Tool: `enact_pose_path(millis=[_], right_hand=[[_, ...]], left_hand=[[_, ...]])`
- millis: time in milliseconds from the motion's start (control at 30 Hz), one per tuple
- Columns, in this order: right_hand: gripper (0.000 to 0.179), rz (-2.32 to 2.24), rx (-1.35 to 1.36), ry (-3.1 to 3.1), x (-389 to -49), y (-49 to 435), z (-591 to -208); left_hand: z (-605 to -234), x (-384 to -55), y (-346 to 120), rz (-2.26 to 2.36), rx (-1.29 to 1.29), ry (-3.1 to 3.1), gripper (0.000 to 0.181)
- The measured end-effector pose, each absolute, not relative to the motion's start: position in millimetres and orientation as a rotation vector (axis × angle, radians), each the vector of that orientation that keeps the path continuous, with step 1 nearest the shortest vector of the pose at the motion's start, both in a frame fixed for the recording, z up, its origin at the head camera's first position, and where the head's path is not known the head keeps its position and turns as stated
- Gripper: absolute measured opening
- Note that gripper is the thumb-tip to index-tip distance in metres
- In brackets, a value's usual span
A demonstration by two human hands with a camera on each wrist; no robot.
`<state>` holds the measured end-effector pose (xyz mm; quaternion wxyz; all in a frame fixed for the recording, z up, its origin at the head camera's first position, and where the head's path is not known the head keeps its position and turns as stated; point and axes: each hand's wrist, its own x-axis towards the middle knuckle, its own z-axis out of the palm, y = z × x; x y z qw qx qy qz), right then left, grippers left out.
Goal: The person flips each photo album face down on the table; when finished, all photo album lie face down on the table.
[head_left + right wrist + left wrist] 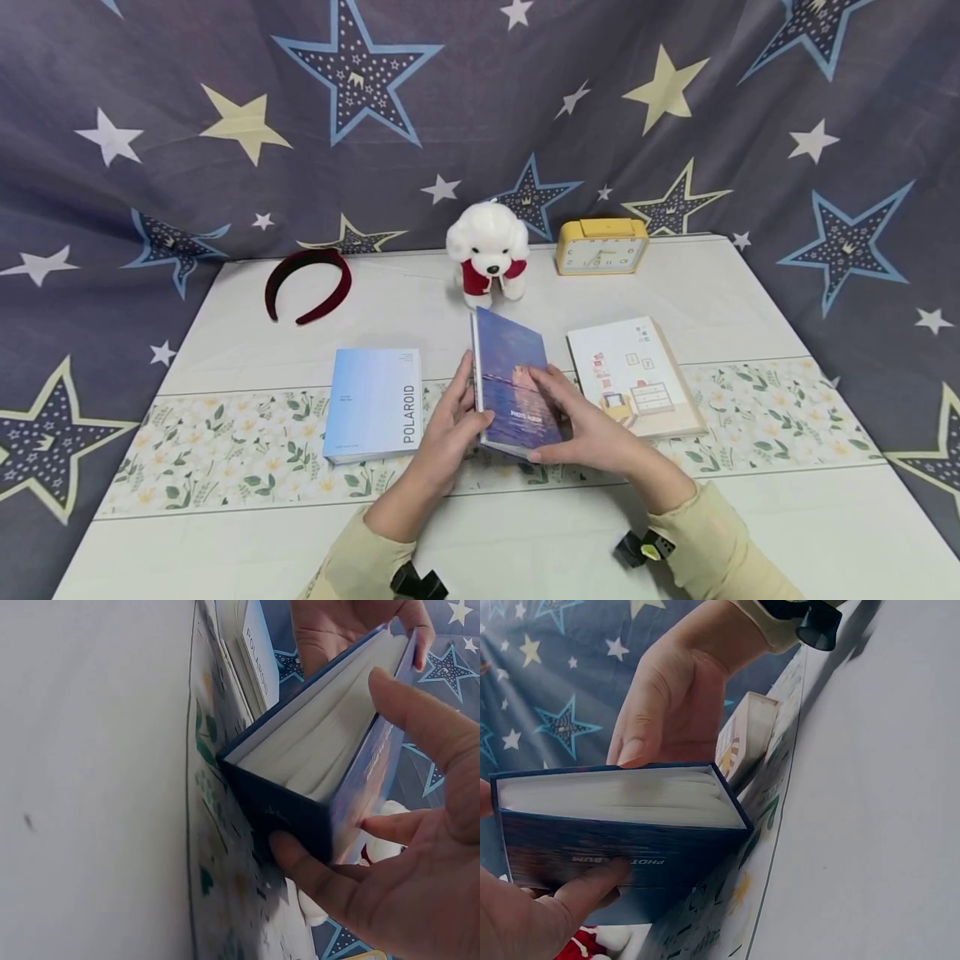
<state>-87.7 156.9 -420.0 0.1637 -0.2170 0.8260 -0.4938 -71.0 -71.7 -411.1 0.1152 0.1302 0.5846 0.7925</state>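
Observation:
Both hands hold a blue-purple photo album (517, 358), tilted up over the middle of the table. My left hand (450, 425) grips its left side, with the thumb over the front cover. My right hand (588, 425) holds the right side, fingers on the cover and thumb at the lower corner. In the left wrist view, the album's white page edges (615, 795) show between dark blue covers. On the left lies a pale blue album (371, 404) marked POLAROID. To the right, near my right hand, is a white book (633, 375) with a drawn room on its cover.
Behind the held album stands a white plush dog (491, 242) in a red vest. A yellow clock (602, 247) is at the back right, and a dark red headband (330, 304) lies at the back left. A star-patterned curtain (465, 92) hangs behind the table.

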Motion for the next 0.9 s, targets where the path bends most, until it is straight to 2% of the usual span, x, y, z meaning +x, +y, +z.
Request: enact_pose_path(millis=[267,567,900], right_hand=[[0.104,-1.333,-0.585,2.434,-86.9,160.6,-416.2],[0.103,-1.255,-0.555,2.498,-86.4,163.7,-415.4],[0.101,-1.27,-0.603,2.498,-86.9,167.1,-417.6]], left_hand=[[-412.3,-73.5,-73.9,2.267,0.282,1.701,0.077],[-417.8,-74.8,-73.3,2.178,0.337,1.819,0.067],[-428.1,-75.4,-74.9,2.061,0.296,2.034,0.068]])
